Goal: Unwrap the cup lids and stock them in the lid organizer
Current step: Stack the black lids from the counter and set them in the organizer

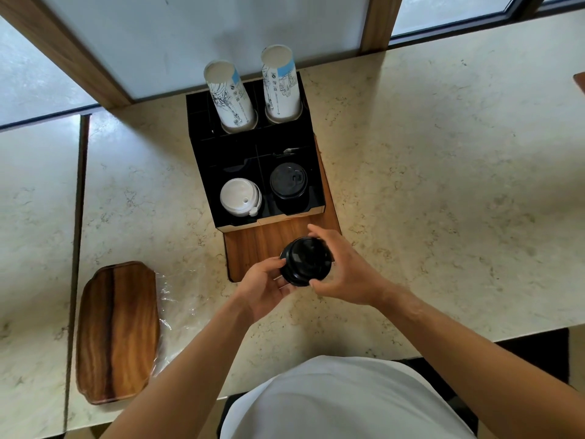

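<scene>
Far left, wooden tray (117,331) with loose clear wrap (177,308) beside it; white lids (240,197) and black lids (288,184) already in the lid organizer (221,153); left hand (262,289) and right hand (342,274) both clasping a black lid stack (306,260) just short of it; stocking apparently left; cup (281,83) print unreadable.

Your hands hold a lid stack (306,261) before the lid organizer (253,153), cups (232,96) at its back, a tray (118,331) at left.
</scene>
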The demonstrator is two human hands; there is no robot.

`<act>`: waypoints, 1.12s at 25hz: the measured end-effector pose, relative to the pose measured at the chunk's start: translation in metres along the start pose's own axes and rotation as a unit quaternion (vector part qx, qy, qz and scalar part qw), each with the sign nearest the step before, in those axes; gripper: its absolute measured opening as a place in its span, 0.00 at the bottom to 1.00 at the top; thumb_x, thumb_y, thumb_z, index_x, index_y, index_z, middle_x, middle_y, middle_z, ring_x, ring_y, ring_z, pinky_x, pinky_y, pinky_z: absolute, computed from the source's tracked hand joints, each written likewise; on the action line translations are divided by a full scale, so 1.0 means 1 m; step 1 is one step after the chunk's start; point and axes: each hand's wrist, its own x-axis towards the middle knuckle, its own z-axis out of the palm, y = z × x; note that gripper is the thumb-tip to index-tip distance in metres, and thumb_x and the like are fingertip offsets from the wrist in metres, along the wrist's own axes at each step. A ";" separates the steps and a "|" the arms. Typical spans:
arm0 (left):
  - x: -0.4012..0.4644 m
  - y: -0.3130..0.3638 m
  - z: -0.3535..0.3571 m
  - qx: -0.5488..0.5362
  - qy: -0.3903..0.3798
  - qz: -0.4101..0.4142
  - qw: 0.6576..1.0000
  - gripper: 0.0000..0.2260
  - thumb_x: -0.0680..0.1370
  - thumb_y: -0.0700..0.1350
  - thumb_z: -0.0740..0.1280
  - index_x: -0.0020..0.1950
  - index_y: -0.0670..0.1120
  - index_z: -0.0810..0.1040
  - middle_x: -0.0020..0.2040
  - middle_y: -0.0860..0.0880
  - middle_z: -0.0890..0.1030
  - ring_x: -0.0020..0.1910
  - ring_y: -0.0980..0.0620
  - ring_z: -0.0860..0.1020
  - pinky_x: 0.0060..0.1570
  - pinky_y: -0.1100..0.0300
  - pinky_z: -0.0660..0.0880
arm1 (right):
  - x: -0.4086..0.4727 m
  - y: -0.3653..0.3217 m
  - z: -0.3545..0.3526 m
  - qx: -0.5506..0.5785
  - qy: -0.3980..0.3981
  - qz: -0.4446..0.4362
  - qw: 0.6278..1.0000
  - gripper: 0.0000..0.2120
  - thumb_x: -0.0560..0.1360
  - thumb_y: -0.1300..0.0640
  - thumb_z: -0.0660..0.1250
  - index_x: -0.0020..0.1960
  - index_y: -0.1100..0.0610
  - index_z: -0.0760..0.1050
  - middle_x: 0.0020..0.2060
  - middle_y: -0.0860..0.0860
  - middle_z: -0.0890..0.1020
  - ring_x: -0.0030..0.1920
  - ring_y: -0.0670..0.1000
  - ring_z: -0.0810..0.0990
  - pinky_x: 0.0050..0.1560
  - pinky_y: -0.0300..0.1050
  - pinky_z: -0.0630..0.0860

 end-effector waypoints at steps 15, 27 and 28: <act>-0.039 -0.017 -0.033 -0.018 -0.060 0.027 0.998 0.23 0.80 0.54 0.70 0.66 0.37 0.78 0.60 0.34 0.83 0.57 0.38 0.84 0.50 0.50 0.83 | -0.011 -0.036 0.031 -0.035 -0.071 -0.020 0.997 0.46 0.68 0.49 0.76 0.80 0.45 0.55 0.72 0.44 0.67 0.73 0.47 0.67 0.70 0.44 0.74; -0.055 -0.027 -0.049 -0.031 -0.088 0.061 0.994 0.15 0.85 0.49 0.62 0.60 0.41 0.85 0.63 0.32 0.74 0.58 0.37 0.81 0.49 0.50 0.83 | -0.016 -0.042 0.047 0.005 -0.053 0.031 0.998 0.45 0.66 0.44 0.75 0.79 0.45 0.59 0.72 0.43 0.69 0.72 0.43 0.69 0.63 0.28 0.69; -0.055 -0.027 -0.049 -0.030 -0.086 0.061 0.994 0.15 0.85 0.48 0.62 0.60 0.41 0.85 0.63 0.32 0.74 0.57 0.38 0.83 0.49 0.49 0.83 | -0.016 -0.043 0.047 0.003 -0.056 0.033 0.998 0.46 0.66 0.43 0.75 0.79 0.45 0.59 0.73 0.43 0.69 0.72 0.43 0.69 0.65 0.31 0.70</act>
